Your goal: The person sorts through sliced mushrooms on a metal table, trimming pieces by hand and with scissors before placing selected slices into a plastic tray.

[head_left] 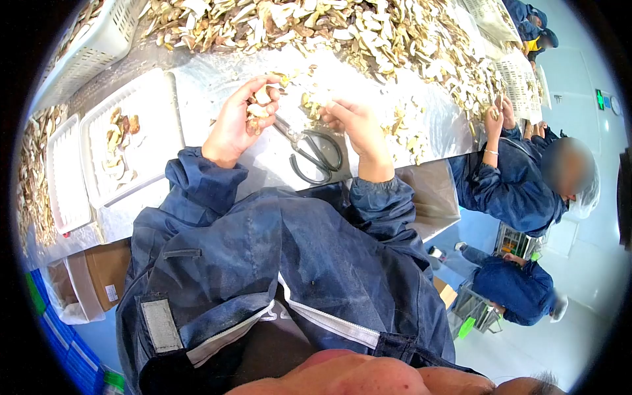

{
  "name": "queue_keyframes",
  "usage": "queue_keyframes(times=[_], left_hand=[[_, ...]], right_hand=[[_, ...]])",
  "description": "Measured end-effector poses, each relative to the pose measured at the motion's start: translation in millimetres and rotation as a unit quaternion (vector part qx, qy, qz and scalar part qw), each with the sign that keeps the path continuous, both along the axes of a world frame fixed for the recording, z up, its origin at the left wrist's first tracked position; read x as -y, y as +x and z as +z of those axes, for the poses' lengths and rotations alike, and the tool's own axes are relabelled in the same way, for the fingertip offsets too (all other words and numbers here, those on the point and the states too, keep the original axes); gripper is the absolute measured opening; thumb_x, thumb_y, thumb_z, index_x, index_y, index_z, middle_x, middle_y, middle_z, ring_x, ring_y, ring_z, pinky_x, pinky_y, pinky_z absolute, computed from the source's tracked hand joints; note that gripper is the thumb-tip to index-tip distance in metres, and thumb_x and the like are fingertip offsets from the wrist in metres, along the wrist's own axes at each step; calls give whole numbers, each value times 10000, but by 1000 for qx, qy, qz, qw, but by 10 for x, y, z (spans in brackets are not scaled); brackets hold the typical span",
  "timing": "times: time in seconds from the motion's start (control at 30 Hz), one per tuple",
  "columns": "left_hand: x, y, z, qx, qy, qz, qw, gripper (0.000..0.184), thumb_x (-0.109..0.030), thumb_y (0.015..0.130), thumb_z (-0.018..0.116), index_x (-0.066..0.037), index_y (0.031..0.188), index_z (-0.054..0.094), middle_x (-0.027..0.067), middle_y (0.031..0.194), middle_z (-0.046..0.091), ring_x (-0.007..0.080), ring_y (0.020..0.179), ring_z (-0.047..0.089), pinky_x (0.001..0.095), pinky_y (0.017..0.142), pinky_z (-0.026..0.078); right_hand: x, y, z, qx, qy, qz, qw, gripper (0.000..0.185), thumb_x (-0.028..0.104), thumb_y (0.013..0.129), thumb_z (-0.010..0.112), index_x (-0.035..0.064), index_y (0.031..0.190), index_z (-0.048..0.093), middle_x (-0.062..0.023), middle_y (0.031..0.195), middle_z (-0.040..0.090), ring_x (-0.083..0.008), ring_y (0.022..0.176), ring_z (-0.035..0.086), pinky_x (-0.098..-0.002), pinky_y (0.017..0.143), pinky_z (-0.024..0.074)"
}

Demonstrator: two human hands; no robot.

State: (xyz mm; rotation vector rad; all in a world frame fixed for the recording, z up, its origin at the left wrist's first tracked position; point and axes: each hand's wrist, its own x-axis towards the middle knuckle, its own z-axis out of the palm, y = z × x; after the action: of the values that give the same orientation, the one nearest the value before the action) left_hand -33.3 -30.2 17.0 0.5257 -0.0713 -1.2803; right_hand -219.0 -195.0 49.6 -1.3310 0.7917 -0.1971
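Note:
My left hand is curled around several dried mushroom slices, pale with brown edges. To its right, my right hand has its fingertips pinched together over the table; glare hides whatever they may hold. Small yellowish mushroom pieces lie just left of those fingertips. Between my wrists rests a pair of scissors with black handles, its blades pointing up toward my left hand. Left of me stands a white tray with a few mushroom slices in it.
A large heap of sliced mushrooms spreads along the far side of the table. White perforated crates stand at its far left and right. A narrower white tray is at the left. A co-worker handles slices at the right; others are beyond.

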Motion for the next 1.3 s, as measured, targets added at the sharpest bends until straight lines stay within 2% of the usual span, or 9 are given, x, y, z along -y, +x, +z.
queue_keyframes(times=[0.17,0.27,0.37,0.4,0.5,0.7,0.87,1.03,1.3], left_hand=[[4,-7,8,-1,2,3,1000,304,-197,1008,489,19,1211,559,79,886,578,120,663,517,189,393,357],[2,-14,35,-1,13,16,1000,290,-196,1000,501,14,1192,560,76,885,574,122,669,511,193,395,352],[-9,29,-2,20,12,66,998,270,-199,993,515,4,1166,556,72,881,571,127,678,507,201,411,357],[-9,46,-11,14,15,82,996,265,-200,991,517,0,1161,555,70,880,569,128,679,505,203,418,360],[-7,87,-36,1,12,113,993,250,-201,990,518,-10,1149,552,66,877,566,132,680,504,209,436,371],[-6,102,-28,-12,-24,103,994,214,-195,997,503,-24,1118,548,59,868,564,130,684,514,214,445,381],[-13,54,-3,14,7,92,996,210,-200,998,504,-27,1106,553,62,875,569,123,679,508,206,442,377],[-5,26,-17,15,2,83,996,224,-207,997,507,-24,1118,556,61,872,574,121,685,510,205,440,372],[3,13,-42,37,17,69,997,225,-211,988,526,-31,1116,569,62,868,579,139,691,531,225,468,390]], right_hand=[[-27,-12,-7,39,17,-31,999,302,121,924,650,-49,1172,636,-97,910,687,-91,753,597,-228,681,472],[24,-22,-113,-69,-207,-25,976,365,182,913,672,-10,1219,623,-92,941,699,-160,720,635,-273,679,491],[-132,70,29,-48,-550,-46,832,391,253,888,702,23,1197,633,-112,998,681,-270,735,643,-341,681,505],[-144,134,-49,1,-559,-28,829,387,314,854,719,78,1154,654,-109,1128,638,-334,934,624,-429,812,497],[-301,389,25,46,-654,83,751,395,359,828,720,122,1138,660,-92,1233,592,-310,1156,541,-490,952,427],[-254,897,-238,82,-733,178,651,346,359,858,668,172,1148,657,-74,1263,571,-288,1243,483,-513,1022,360],[-91,723,-360,49,-743,106,659,166,206,868,599,97,990,632,-56,1051,605,-261,1060,557,-455,921,410],[400,-8,-396,-79,-739,43,667,155,171,871,569,52,958,617,-106,1038,604,-305,1026,559,-484,893,427],[1068,-731,-233,-297,-737,-47,605,246,165,870,588,36,1075,628,-149,1152,600,-339,1097,560,-495,951,425]])
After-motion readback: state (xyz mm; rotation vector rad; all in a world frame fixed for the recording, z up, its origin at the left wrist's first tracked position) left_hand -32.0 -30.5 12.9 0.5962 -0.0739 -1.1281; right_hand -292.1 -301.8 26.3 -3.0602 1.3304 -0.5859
